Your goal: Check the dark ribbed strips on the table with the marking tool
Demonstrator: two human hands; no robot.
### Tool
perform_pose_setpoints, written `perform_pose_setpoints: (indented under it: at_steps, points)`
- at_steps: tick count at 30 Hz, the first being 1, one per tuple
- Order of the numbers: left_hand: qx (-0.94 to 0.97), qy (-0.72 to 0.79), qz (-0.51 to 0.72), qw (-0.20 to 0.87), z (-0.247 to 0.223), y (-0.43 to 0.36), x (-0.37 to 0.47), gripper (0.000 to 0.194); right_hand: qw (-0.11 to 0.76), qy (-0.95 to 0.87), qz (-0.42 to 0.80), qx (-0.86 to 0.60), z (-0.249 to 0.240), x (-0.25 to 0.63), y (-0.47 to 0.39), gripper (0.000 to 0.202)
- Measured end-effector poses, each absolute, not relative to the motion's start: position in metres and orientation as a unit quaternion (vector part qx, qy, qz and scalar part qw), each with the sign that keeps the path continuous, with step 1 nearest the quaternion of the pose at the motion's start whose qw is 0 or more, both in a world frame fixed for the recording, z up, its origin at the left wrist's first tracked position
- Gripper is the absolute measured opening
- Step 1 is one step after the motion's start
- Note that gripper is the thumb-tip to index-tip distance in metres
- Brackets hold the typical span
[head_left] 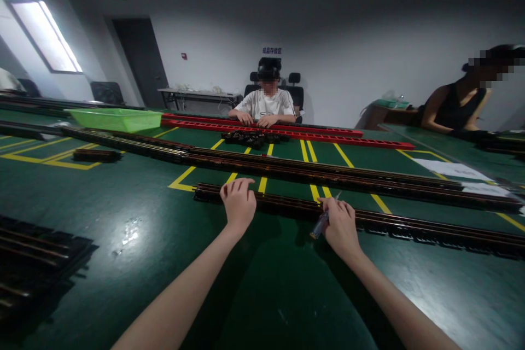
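Note:
A long dark strip with thin copper-coloured rails, like model railway track (287, 205), lies across the green table before me. Over its left part, my left hand (240, 202) rests with fingers curled around the strip's far side. Farther right along the same strip, my right hand (341, 224) is closed on a small hand tool (320, 225) with a greyish, see-through handle. A thin tip pokes out above the fingers; its exact kind is unclear. My right index finger reaches left onto the strip, close to a yellow tape line.
Behind lies a longer bundle of tracks (262, 163). Red ladder-like frames (369, 140), a pile of dark pieces (250, 138) and a green bin (117, 118) are farther back. More tracks (36, 251) lie near left. A person (268, 104) sits opposite; another (455, 104) is at right.

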State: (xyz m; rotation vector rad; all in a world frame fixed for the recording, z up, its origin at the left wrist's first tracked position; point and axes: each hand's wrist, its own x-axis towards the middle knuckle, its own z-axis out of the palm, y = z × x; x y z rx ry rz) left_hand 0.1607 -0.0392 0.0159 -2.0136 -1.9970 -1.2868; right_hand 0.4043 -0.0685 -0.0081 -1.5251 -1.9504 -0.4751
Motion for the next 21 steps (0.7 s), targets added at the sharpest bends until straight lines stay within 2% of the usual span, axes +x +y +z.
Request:
perform_pose_setpoints:
  at_steps: [5,9,12,21]
  points:
    - [-0.502,-0.729,-0.464,0.035,0.023,-0.026,0.12,0.029,0.31,-0.739,-0.178,-0.571,-0.009,0.404,-0.068,0.042]
    - [-0.416,-0.805,-0.423,0.004,0.023,-0.02,0.076,0.032,0.308,-0.742,-0.176,-0.569,-0.007,0.402,-0.069,0.038]
    - [-0.386,-0.836,-0.386,-0.057,0.018,-0.018,0.056,0.034,0.304,-0.742,-0.181,-0.57,-0.006,0.401,-0.07,0.034]
    - [-0.444,-0.824,-0.338,-0.094,0.012,-0.018,0.05,0.037,0.322,-0.722,-0.183,-0.585,-0.013,0.411,-0.068,0.034]
